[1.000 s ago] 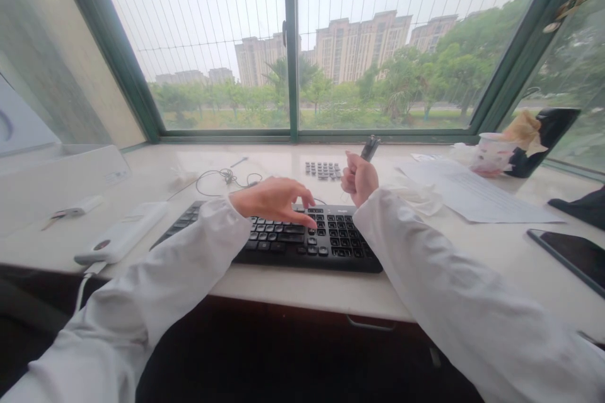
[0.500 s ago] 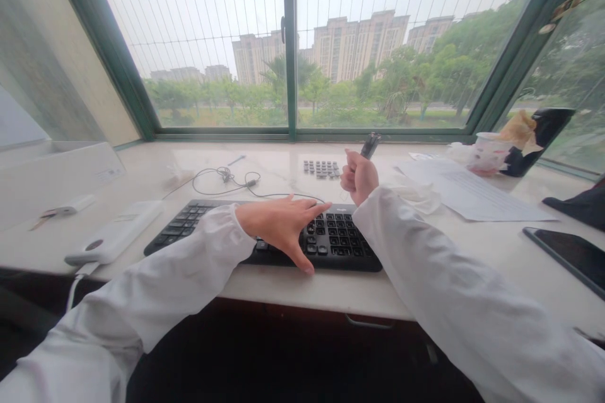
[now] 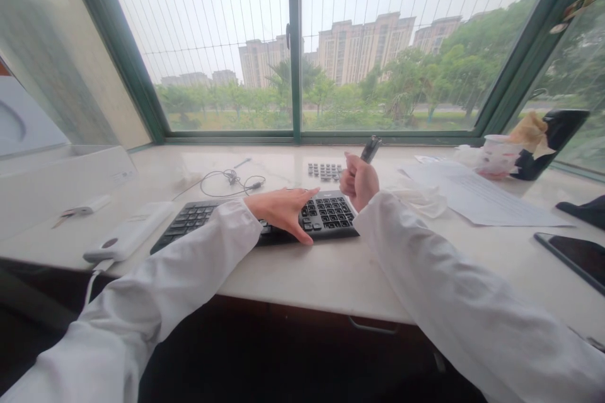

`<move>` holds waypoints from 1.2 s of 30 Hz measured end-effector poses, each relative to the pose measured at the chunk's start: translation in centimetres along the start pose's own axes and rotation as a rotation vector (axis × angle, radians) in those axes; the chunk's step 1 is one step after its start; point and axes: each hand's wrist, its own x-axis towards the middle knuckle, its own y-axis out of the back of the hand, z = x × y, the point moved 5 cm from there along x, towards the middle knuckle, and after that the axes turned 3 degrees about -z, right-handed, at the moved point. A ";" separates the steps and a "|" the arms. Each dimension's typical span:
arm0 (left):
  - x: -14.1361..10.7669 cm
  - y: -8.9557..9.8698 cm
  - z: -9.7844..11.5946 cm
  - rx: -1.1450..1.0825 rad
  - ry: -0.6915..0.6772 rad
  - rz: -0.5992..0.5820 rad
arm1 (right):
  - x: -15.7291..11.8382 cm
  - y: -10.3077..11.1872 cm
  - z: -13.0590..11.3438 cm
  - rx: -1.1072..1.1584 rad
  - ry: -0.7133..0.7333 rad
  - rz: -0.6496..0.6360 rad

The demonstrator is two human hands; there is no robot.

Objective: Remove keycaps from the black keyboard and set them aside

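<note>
My left hand (image 3: 281,214) lies flat with fingers apart on a black computer keyboard (image 3: 326,217), resting over its middle and holding nothing. My right hand (image 3: 360,181) is a closed fist above the keyboard's far right corner, gripping a short black tool (image 3: 371,149) that sticks up from the fist. The tool's exact kind is hard to tell. Several loose black keycaps (image 3: 324,171) lie in neat rows on the sill just beyond the keyboard. My white sleeves cover the keyboard's near left part.
On the white stone sill are a white power bank (image 3: 127,233), a coiled black cable (image 3: 231,181), keys (image 3: 82,204), a crumpled tissue (image 3: 420,201), printed paper (image 3: 482,198), a paper cup (image 3: 496,154) and a black phone (image 3: 571,252). A green-framed window runs along the far edge.
The keyboard has slid away from me, with my left hand moving along on top of it. My right fist and the black tool have stayed nearly still.
</note>
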 end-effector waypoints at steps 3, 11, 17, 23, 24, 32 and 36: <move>0.1 -0.2 -0.8 -0.006 0.020 0.000 | -0.4 -0.4 0.8 0.008 0.007 -0.009; -0.7 1.4 0.6 0.036 -0.141 0.223 | -2.0 -1.4 3.9 0.022 -0.042 0.033; -0.6 1.4 1.0 0.012 -0.207 0.293 | -3.0 -2.0 4.2 -0.020 -0.069 0.045; -0.7 1.4 1.9 -0.025 -0.186 0.285 | -3.5 -2.3 4.4 -0.068 -0.072 0.055; -0.7 1.4 2.0 -0.029 -0.177 0.284 | -3.5 -2.3 4.4 -0.070 -0.073 0.057; -0.5 1.0 2.3 -0.067 -0.063 0.269 | -3.7 -2.2 4.5 -0.095 -0.094 0.105; -0.5 1.1 2.3 -0.109 -0.073 0.269 | -3.7 -2.1 4.7 -0.077 -0.087 0.128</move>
